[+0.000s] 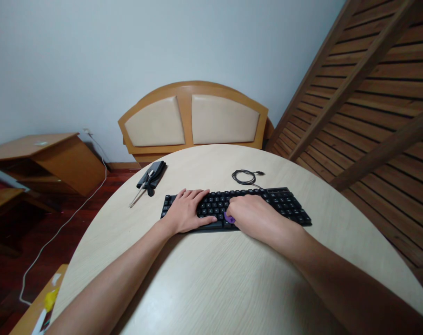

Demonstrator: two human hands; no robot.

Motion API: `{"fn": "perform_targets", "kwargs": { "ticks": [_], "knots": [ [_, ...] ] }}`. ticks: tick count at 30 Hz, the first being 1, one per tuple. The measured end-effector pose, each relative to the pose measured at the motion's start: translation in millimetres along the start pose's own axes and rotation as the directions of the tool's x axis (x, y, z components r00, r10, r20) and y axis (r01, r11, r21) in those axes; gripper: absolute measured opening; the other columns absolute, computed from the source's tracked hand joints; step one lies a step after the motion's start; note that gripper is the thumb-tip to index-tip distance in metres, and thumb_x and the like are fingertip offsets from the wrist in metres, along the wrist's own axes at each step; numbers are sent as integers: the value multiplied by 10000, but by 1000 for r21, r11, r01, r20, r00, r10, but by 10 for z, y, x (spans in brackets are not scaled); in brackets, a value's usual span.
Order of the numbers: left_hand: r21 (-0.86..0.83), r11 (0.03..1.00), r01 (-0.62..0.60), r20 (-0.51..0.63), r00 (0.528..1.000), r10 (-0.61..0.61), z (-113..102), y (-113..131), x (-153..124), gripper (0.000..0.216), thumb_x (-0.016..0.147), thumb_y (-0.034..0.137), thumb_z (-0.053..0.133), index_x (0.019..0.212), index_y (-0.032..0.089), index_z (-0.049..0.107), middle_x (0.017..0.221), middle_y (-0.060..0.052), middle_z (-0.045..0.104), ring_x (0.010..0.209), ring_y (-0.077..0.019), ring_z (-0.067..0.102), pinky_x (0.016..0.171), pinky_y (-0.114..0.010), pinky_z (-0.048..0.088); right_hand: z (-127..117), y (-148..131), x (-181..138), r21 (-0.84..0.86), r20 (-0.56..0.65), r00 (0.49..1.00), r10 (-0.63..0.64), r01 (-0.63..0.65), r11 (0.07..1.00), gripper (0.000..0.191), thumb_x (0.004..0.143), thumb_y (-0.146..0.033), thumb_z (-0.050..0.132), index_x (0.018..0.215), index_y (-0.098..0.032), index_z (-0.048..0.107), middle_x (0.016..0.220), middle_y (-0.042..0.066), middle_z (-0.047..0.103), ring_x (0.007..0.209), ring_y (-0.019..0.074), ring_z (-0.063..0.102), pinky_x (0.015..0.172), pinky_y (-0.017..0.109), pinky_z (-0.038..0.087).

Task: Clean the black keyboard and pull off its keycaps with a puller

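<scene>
A black keyboard [214, 204] lies across the round table, its number pad to the right. My left hand [185, 211] rests on its left part, fingers spread and thumb stretched out over the lower keys. Over the middle of the keys, my right hand [251, 214] is closed, knuckles up, around a small purple piece [229, 217]. Only an edge of that piece shows by the fingers, and I cannot tell whether it is cloth or something else soft. Behind the keyboard sits its coiled black cable [244, 177] with a plug at the end.
On the pale round table [211, 274], a dark folded pouch [152, 173] lies at the back left with a thin pale stick [137, 195] beside it. A padded headboard [194, 118] stands behind. Wooden slats [368, 102] lean at right; a wooden cabinet [65, 163] stands left.
</scene>
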State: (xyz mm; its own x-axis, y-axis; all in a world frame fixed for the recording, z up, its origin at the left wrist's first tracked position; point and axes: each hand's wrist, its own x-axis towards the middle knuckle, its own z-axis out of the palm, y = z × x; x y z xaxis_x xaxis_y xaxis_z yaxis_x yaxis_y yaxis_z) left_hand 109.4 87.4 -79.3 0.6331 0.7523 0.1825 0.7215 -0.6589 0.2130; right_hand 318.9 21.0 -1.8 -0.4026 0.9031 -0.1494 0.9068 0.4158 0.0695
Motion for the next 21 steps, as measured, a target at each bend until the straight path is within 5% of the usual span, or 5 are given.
{"fn": "perform_targets", "kwargs": {
  "ticks": [5,9,17,21],
  "knots": [
    [14,1000,-5,6,1000,5,0,-14,5,877,843,762,572,1511,209,440,1468,-122,567,1323,-343,529,1196,-587,272,6,-56,-46,-9,54,998,-16,16,1000,271,905,-81,517,841,-145,772,840,129,764,811,282,741,679,331,501],
    [13,1000,-8,8,1000,8,-1,-2,3,627,991,590,433,1498,222,456,1446,-99,587,1319,-306,528,1189,-553,291,-41,-24,-93,13,73,997,-19,18,1000,254,905,-98,538,854,-156,781,823,116,763,778,272,739,668,325,495],
    [43,998,38,6,999,-38,34,-15,16,529,991,309,390,1487,130,435,1459,-136,580,1327,-289,522,1185,-508,312,96,-8,65,18,-204,979,-14,18,1000,233,982,-201,521,1035,-192,748,1017,103,738,831,240,722,643,301,458],
    [45,999,30,-3,1000,-30,35,-8,23,505,978,287,395,1452,133,474,1453,-126,586,1317,-282,530,1189,-496,313,249,-61,162,-8,-207,970,-123,125,992,231,973,-141,517,1019,-193,738,1005,88,714,886,239,702,620,294,432]
  ]
}}
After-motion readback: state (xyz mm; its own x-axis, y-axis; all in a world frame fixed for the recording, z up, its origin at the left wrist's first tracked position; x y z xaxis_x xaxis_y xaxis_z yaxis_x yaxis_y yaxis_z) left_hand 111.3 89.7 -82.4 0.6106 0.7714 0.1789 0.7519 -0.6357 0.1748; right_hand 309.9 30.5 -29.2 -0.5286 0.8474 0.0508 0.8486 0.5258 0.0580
